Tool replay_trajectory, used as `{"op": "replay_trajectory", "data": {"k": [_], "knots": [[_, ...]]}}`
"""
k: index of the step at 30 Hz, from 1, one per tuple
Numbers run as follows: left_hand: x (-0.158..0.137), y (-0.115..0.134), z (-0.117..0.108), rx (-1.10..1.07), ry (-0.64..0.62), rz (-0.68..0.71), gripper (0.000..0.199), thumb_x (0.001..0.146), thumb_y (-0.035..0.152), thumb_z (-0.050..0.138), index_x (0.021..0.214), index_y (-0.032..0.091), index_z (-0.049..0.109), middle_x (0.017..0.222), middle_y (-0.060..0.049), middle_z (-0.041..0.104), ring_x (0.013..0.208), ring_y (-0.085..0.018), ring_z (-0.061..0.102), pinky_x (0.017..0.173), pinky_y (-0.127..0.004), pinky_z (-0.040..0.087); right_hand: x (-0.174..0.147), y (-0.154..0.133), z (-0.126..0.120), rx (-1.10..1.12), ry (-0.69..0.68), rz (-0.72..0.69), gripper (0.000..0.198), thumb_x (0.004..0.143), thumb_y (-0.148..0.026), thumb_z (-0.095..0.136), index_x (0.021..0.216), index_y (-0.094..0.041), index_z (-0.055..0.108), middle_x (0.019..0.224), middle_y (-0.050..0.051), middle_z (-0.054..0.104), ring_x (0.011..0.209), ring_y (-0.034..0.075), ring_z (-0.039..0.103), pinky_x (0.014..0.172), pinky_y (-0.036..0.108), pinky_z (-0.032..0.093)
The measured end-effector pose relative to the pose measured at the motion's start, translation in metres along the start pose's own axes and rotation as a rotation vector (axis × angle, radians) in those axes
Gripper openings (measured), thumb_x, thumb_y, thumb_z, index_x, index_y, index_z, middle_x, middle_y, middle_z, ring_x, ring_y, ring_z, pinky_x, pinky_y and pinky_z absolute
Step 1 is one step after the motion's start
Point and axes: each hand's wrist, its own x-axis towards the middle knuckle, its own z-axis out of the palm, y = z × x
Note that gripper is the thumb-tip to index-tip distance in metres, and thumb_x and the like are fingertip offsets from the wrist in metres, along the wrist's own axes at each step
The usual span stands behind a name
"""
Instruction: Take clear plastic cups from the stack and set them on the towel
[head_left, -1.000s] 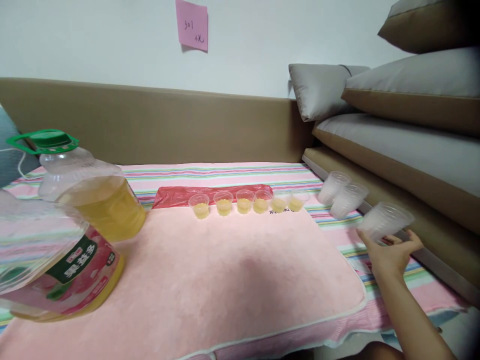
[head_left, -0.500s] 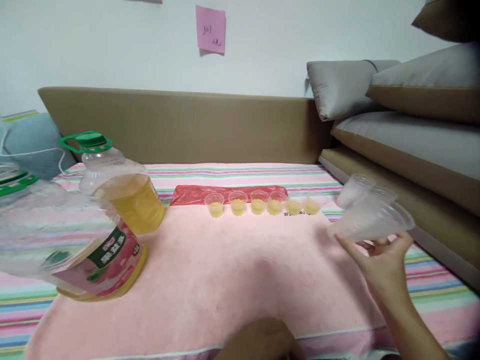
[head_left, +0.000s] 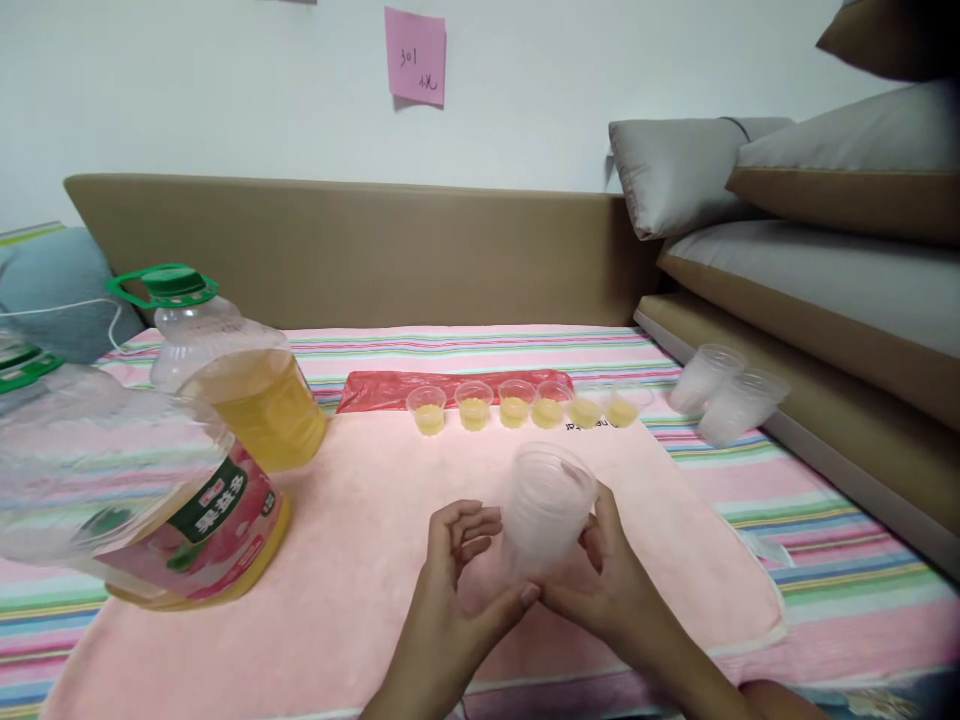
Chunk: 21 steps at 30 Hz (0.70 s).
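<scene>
My right hand (head_left: 611, 585) grips a stack of clear plastic cups (head_left: 546, 508) over the near middle of the pink towel (head_left: 360, 520). Just left of the stack is my left hand (head_left: 454, 590), fingers curled apart and thumb touching the stack's base. Farther back, a row of several small cups with yellow liquid (head_left: 517, 408) stands along the towel's far edge. At the left stand two big oil bottles: a near one (head_left: 142, 490) with a pink label and one behind it (head_left: 240, 385) with a green cap.
Two more stacks of clear cups (head_left: 720, 395) lie on the striped sheet (head_left: 840, 510) at the right, beside the brown and grey cushions (head_left: 825, 290). A red plastic bag (head_left: 390, 385) lies behind the row. A brown headboard (head_left: 375, 250) runs along the back.
My right hand picked the cup stack up from the right edge and carried it left to the middle. My left hand came up from below and met it.
</scene>
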Motion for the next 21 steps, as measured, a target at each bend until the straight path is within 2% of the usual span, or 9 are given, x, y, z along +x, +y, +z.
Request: {"op": "replay_trajectory", "data": {"k": [5, 13, 21], "knots": [[-0.004, 0.011, 0.01, -0.093, 0.068, -0.024, 0.076, 0.084, 0.038, 0.087, 0.138, 0.03, 0.035, 0.141, -0.009, 0.058, 0.136, -0.026, 0.056, 0.123, -0.054, 0.037, 0.002, -0.001, 0.0, 0.024, -0.024, -0.001, 0.1, 0.075, -0.037, 0.1, 0.15, -0.032, 0.034, 0.146, 0.01, 0.058, 0.132, 0.029, 0.058, 0.111, 0.043, 0.048], [-0.007, 0.023, 0.013, -0.051, 0.096, -0.073, 0.079, 0.083, 0.035, 0.082, 0.141, 0.03, 0.028, 0.141, -0.008, 0.056, 0.126, -0.025, 0.062, 0.112, -0.047, 0.046, -0.004, 0.0, 0.008, -0.06, -0.048, -0.009, 0.1, 0.081, -0.037, 0.09, 0.156, -0.029, 0.024, 0.152, 0.017, 0.055, 0.135, 0.031, 0.058, 0.11, 0.049, 0.049], [-0.008, 0.031, 0.015, -0.034, 0.158, -0.109, 0.078, 0.082, 0.037, 0.081, 0.138, 0.031, 0.028, 0.14, -0.007, 0.06, 0.131, -0.026, 0.059, 0.115, -0.048, 0.042, -0.008, 0.011, 0.016, -0.131, -0.047, -0.099, 0.098, 0.085, -0.035, 0.086, 0.16, -0.033, 0.023, 0.147, 0.014, 0.059, 0.132, 0.034, 0.06, 0.104, 0.05, 0.053]]}}
